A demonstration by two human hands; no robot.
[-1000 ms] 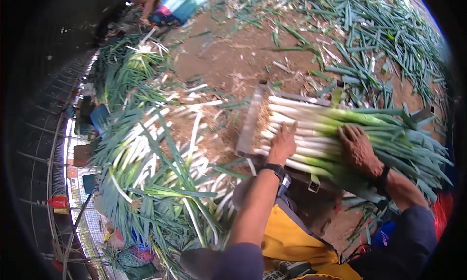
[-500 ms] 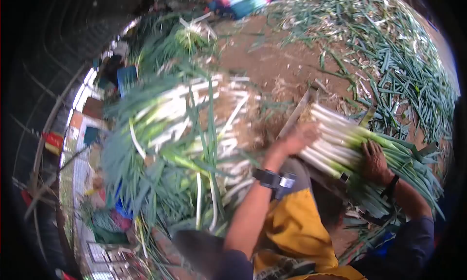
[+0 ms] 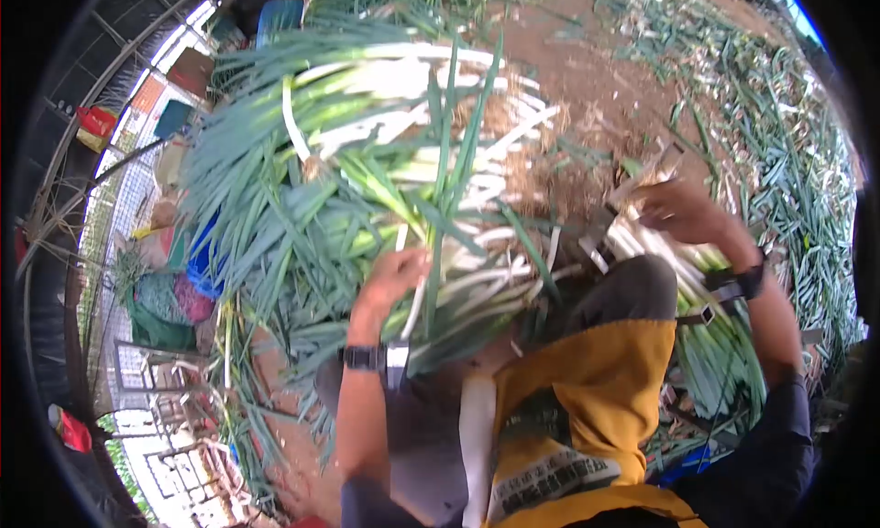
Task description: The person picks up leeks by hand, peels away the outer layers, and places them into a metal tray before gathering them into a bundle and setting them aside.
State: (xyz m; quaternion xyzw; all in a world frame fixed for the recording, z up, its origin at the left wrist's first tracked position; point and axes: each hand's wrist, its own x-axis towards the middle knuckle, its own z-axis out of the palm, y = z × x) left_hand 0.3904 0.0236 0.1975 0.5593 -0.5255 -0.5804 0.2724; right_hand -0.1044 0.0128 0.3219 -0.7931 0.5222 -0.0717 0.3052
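My left hand [image 3: 396, 279] is at the near side of a big heap of leeks [image 3: 367, 152], its fingers curled against the white stalk of one leek [image 3: 418, 299]. My right hand [image 3: 686, 213] hovers over the root ends of a row of leeks [image 3: 632, 239] lying in a metal frame [image 3: 596, 253]. Its fingers are somewhat apart and slightly blurred, and I see nothing between them. My raised knee and the right forearm hide part of the framed leeks. Their green leaves [image 3: 724, 363] hang out on the near right side.
Cut green leaves [image 3: 779, 161] cover the ground on the right. Brown soil [image 3: 587, 79] lies beyond the heap. Bags, including a green one [image 3: 160, 322], and metal racks [image 3: 165, 409] stand at the left. My knee in yellow-brown cloth [image 3: 587, 381] rises between my hands.
My left hand has left the framed leeks and moved left to the heap. My right hand has shifted from the leaves toward the root ends. The view has turned left.
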